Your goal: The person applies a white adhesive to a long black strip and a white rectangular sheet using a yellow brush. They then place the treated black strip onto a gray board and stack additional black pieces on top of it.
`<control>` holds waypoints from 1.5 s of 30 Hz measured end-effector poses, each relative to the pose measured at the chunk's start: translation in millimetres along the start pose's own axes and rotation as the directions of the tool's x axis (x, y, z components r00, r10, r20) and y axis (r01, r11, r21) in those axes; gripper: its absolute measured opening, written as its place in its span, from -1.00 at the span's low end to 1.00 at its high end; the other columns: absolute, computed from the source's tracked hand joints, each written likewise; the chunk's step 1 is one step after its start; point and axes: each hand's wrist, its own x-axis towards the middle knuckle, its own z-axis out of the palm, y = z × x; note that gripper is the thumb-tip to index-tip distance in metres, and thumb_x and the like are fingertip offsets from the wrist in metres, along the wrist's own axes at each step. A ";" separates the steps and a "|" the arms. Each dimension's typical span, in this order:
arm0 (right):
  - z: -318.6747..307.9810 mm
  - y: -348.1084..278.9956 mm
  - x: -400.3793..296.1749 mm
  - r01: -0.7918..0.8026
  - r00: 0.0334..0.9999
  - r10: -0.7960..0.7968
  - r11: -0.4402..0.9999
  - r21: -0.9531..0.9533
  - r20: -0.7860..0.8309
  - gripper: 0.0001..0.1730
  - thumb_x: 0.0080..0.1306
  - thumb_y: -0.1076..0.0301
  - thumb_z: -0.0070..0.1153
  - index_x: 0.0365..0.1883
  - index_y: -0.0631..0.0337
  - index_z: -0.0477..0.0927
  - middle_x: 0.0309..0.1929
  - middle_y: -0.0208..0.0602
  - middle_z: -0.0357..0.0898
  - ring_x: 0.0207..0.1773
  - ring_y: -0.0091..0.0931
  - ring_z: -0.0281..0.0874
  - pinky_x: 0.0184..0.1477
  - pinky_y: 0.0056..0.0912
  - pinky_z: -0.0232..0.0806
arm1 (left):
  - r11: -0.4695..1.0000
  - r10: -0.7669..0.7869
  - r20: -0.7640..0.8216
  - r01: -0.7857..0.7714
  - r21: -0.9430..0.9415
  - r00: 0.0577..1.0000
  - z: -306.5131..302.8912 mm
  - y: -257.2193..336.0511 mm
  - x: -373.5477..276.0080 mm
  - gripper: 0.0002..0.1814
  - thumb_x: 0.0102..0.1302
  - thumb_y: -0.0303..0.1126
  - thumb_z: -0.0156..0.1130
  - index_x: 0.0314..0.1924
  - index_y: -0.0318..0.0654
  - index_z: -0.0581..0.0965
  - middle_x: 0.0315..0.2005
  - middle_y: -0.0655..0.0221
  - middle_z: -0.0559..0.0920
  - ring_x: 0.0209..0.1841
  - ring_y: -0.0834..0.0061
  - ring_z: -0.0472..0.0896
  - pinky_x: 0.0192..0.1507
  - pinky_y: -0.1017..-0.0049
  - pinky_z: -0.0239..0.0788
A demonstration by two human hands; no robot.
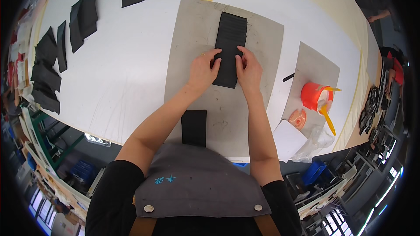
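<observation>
A fanned stack of black rectangular pieces (pixel 228 72), fabric or leather, lies on a grey board (pixel 197 36) before me. My left hand (pixel 204 68) touches its left edge with curved thumb and fingers. At the opposite edge, my right hand (pixel 249 68) rests its thumb and index finger. The pieces overlap in steps toward the far end. Nearer my apron, a separate black piece (pixel 194 127) lies at the board's near edge. Whether either hand pinches the stack firmly cannot be told.
More black pieces lie at the white table's (pixel 115 59) left and far sides. At right, a red-orange tub (pixel 310 96) with yellow-handled brushes (pixel 329 121) stands on a smaller grey board (pixel 316 62), near an orange lid (pixel 297 119), white sheet (pixel 288 139) and clear plastic bag (pixel 313 144).
</observation>
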 end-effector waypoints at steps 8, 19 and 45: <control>-2.7 0.2 1.3 0.003 1.000 -0.004 0.998 -0.055 -0.005 -0.74 0.31 0.39 0.18 -0.02 0.05 0.62 -0.41 -0.34 0.48 -0.46 -0.40 0.46 -0.38 -0.31 0.36 | 0.993 0.048 -0.016 -0.046 0.105 0.999 4.4 0.5 0.1 -0.68 0.23 -0.41 0.33 0.01 -0.13 0.61 -0.49 0.31 0.55 -0.48 0.38 0.53 -0.37 0.40 0.40; -6.1 -52.2 -143.0 -0.165 0.849 0.132 0.986 0.019 0.511 -0.57 0.22 0.32 0.32 0.02 0.14 0.46 -0.37 -0.38 0.57 -0.41 -0.45 0.58 -0.37 -0.31 0.39 | 0.996 0.068 -0.051 -0.064 0.065 0.996 -21.2 6.3 -5.6 -0.72 0.23 -0.29 0.35 -0.05 -0.10 0.62 -0.45 0.40 0.48 -0.50 0.44 0.45 -0.38 0.41 0.37; -15.7 -44.9 -102.7 -0.329 0.943 0.286 0.722 0.609 0.170 -0.88 0.34 0.42 0.22 -0.25 0.21 0.52 -0.42 -0.53 0.51 -0.40 -0.75 0.40 -0.36 -0.64 0.27 | 0.817 -0.277 0.662 0.533 -0.219 0.696 -81.4 7.9 -48.4 -0.52 0.27 -0.22 0.40 0.06 -0.40 0.54 -0.27 0.35 0.69 -0.27 0.59 0.62 -0.23 0.54 0.46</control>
